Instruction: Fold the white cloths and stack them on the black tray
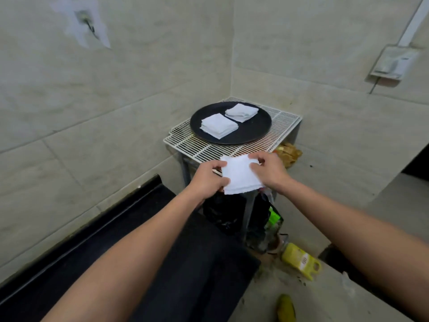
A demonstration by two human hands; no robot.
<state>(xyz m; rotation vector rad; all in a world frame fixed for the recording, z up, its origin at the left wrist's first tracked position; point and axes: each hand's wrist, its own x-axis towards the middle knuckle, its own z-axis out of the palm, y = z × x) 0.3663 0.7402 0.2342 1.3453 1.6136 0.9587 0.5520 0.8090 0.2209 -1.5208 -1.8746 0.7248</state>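
Note:
A folded white cloth [240,175] hangs in the air in front of the wire rack, held between both hands. My left hand [209,176] pinches its left edge and my right hand [269,169] pinches its upper right edge. Behind it, a round black tray [253,133] lies on the rack and carries two stacks of folded white cloths: one at the front left [218,125] and one at the back right [241,112].
The white wire rack [281,129] stands in a tiled corner. Black bags [222,212] and clutter sit under it. A black counter [162,252] runs at the lower left. A yellow bottle [300,261] lies on the floor at the right.

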